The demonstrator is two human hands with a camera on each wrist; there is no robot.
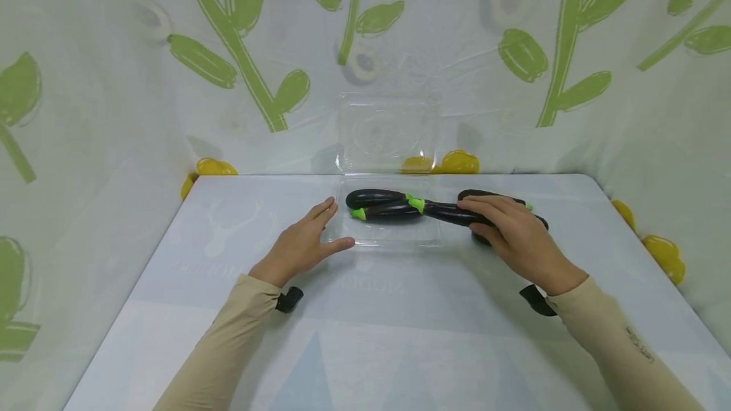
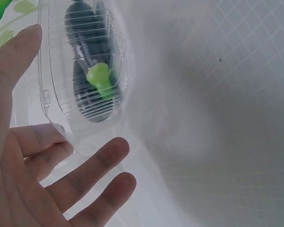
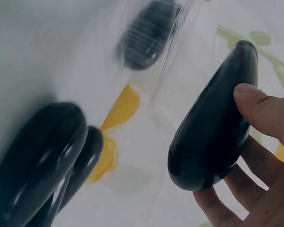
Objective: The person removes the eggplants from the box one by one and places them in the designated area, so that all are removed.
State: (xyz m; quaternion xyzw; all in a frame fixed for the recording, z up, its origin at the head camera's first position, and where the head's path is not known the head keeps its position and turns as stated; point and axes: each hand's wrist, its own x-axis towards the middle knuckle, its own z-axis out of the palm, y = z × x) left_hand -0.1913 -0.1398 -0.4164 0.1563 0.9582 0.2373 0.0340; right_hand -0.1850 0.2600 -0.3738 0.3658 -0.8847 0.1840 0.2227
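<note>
My right hand (image 1: 511, 230) grips an eggplant (image 3: 210, 125) between thumb and fingers, above the table. In the head view its green cap points left, over the clear plastic clamshell box (image 1: 394, 236). Two dark eggplants, an upper one (image 1: 374, 198) and a lower one (image 1: 388, 212), lie side by side in the box. Fingers spread, my left hand (image 1: 302, 243) is at the box's left side; in the left wrist view its fingertips reach the box's rim. More eggplants (image 3: 42, 156) lie on the table under my right hand, partly hidden by it.
The box's transparent lid (image 1: 388, 132) stands raised at the back, against a curtain (image 1: 434, 37) with green and yellow flower prints. A pale cloth (image 1: 365, 335) covers the table, whose back edge runs just behind the box.
</note>
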